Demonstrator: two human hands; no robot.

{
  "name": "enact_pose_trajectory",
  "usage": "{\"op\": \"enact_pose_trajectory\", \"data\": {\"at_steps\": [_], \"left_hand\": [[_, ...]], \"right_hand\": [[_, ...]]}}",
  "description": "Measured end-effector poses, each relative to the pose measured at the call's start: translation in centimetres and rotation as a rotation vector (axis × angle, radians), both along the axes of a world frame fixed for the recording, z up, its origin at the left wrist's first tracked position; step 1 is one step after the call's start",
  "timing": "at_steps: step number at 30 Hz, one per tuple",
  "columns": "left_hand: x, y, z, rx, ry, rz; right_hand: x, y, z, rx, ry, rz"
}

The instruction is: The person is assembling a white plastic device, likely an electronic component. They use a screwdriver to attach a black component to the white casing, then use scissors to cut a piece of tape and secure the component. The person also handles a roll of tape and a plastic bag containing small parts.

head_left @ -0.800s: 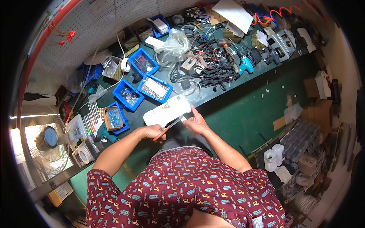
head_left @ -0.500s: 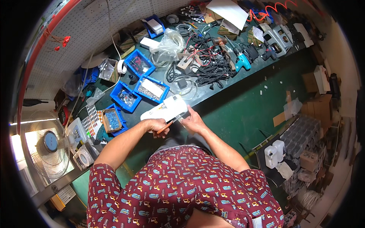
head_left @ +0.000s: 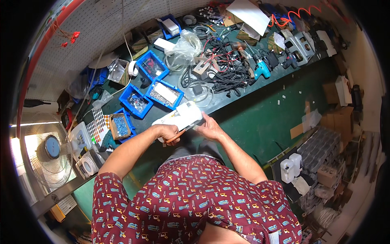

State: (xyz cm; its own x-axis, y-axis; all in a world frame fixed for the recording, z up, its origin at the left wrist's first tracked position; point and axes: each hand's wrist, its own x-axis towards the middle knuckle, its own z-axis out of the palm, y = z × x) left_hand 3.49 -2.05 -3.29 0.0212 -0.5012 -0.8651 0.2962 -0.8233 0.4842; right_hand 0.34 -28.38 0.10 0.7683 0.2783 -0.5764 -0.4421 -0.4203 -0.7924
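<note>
Head view looks down on a person in a dark red patterned shirt (head_left: 195, 203) standing at a long green worktop (head_left: 252, 87). Both hands meet on a white plastic casing (head_left: 178, 116) that lies at the near edge of the worktop, just in front of the blue trays. The left hand (head_left: 167, 132) is curled shut around an orange-handled tool (head_left: 175, 137), which may be a screwdriver; the view is too small to be sure. Its tip points toward the near side of the casing. The right hand (head_left: 209, 128) rests against the casing's right end, fingers bent and pressed to it, steadying it. Just beyond the casing sit several blue trays (head_left: 164, 93) of small parts, and farther back a tangle of black cables (head_left: 221, 75). A fan (head_left: 48, 150) stands at the left.
</note>
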Motion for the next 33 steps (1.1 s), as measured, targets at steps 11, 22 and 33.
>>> {"op": "enact_pose_trajectory", "data": {"at_steps": [11, 22, 33], "left_hand": [[0.3, -1.1, 1.9, 0.001, -0.137, -0.141], [0.4, 0.0, 3.1, 0.056, -0.081, -0.127], [-2.9, 0.1, 5.2, 0.071, -0.427, -0.303]], "right_hand": [[1.6, -0.6, 3.2, 0.264, 0.215, 0.001], [1.2, -1.5, 0.3, -0.016, 0.074, 0.117], [0.3, -1.4, -2.6, -0.280, -0.115, 0.194]]}}
